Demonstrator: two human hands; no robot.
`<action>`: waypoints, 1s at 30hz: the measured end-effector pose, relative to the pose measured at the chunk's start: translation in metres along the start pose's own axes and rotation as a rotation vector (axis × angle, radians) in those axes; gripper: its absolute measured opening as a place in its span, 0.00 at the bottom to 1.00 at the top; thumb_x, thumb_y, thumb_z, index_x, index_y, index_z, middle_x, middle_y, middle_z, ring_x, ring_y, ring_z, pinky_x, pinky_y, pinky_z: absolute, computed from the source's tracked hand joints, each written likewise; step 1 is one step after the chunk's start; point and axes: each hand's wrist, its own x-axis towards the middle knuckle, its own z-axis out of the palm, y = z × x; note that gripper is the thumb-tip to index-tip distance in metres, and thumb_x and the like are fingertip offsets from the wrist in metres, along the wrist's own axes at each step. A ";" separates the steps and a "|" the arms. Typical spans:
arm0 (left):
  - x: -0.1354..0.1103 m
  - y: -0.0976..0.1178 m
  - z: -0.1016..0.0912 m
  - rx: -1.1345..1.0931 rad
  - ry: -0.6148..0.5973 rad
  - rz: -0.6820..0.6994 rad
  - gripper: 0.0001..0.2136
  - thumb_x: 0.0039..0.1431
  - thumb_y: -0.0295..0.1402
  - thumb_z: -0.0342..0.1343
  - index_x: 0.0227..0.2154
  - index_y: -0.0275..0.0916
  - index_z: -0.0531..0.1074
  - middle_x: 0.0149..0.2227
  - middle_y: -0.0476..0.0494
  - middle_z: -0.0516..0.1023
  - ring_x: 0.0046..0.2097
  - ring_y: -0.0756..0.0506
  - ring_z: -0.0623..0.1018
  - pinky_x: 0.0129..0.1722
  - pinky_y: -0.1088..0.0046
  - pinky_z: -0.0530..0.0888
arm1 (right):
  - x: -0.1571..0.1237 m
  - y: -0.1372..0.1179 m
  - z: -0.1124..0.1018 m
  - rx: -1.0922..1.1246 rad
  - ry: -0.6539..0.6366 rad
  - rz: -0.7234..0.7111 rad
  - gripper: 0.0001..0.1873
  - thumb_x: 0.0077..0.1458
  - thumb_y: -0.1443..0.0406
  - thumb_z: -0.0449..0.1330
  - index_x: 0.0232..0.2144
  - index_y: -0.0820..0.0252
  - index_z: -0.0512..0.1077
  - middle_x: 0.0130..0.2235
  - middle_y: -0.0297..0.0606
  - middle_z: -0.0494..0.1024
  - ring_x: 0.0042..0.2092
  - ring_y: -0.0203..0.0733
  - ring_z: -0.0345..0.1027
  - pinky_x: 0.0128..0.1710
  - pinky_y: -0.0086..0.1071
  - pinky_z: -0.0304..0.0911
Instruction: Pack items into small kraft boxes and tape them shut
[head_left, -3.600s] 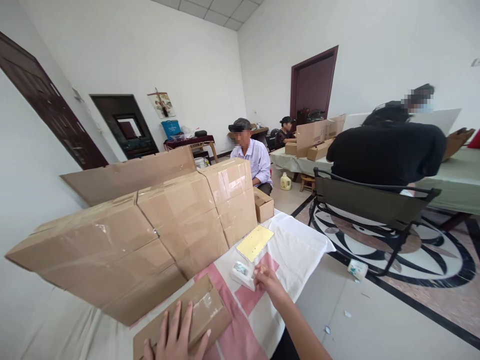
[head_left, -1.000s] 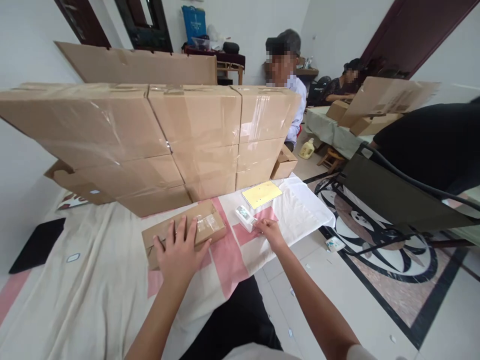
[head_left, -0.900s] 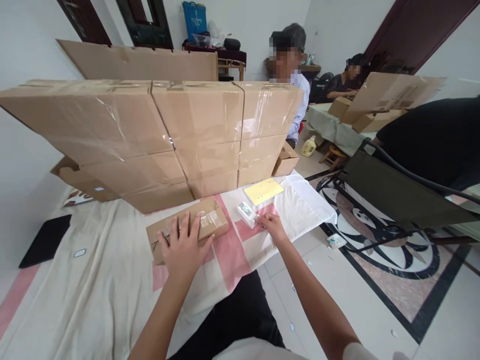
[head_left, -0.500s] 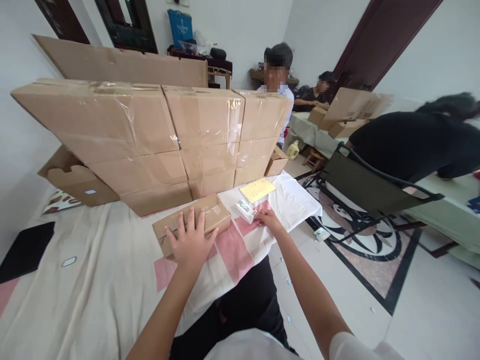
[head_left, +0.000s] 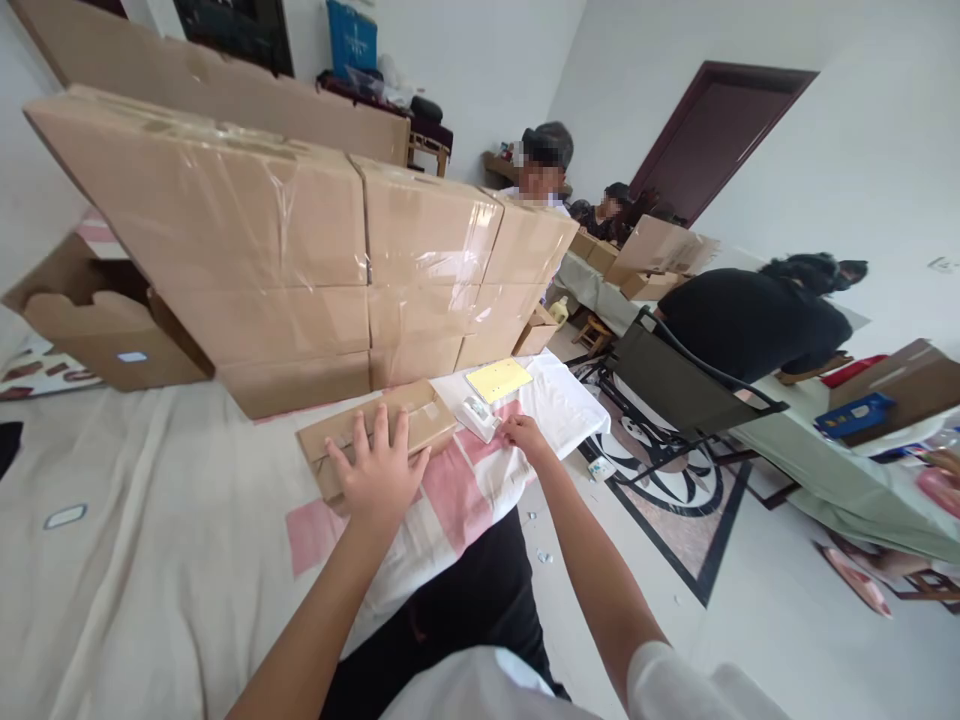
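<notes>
My left hand (head_left: 377, 472) lies flat, fingers spread, on a small brown cardboard box (head_left: 420, 418) sealed with clear tape, on the cloth-covered table (head_left: 150, 560). My right hand (head_left: 523, 436) rests on the cloth with its fingers curled together at the near end of a small white device (head_left: 476, 413). What those fingers hold, if anything, is too small to make out. A yellow sheet (head_left: 499, 379) lies just beyond the device.
A wall of large taped cartons (head_left: 300, 270) stands behind the small box. An open carton (head_left: 97, 330) sits at far left. A dark folding chair (head_left: 675, 385) with a person in black stands to the right. Other people sit at tables farther back.
Both hands have kept their places on the box and by the white device. My head has tilted and turned, so the view has shifted right and rolled.
</notes>
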 end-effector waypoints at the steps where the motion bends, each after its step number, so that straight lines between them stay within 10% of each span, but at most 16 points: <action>1: 0.000 0.000 0.000 -0.012 -0.006 -0.008 0.26 0.67 0.42 0.51 0.65 0.39 0.67 0.69 0.28 0.64 0.70 0.21 0.60 0.64 0.24 0.47 | 0.000 0.004 0.001 -0.006 0.003 0.010 0.16 0.67 0.59 0.62 0.52 0.63 0.73 0.49 0.42 0.77 0.44 0.42 0.75 0.42 0.38 0.75; 21: 0.002 -0.001 0.004 0.035 -0.035 -0.014 0.28 0.66 0.45 0.51 0.66 0.40 0.65 0.69 0.29 0.65 0.70 0.22 0.60 0.65 0.26 0.45 | -0.009 0.034 -0.008 0.049 0.068 -0.010 0.13 0.67 0.59 0.61 0.47 0.63 0.74 0.43 0.39 0.78 0.38 0.37 0.74 0.37 0.34 0.74; 30: -0.001 0.002 0.001 0.025 -0.041 -0.022 0.28 0.68 0.44 0.50 0.68 0.41 0.63 0.69 0.30 0.63 0.71 0.23 0.59 0.65 0.26 0.45 | -0.052 -0.013 0.000 0.210 0.071 -0.243 0.25 0.52 0.58 0.69 0.17 0.56 0.57 0.23 0.33 0.72 0.29 0.36 0.67 0.30 0.31 0.63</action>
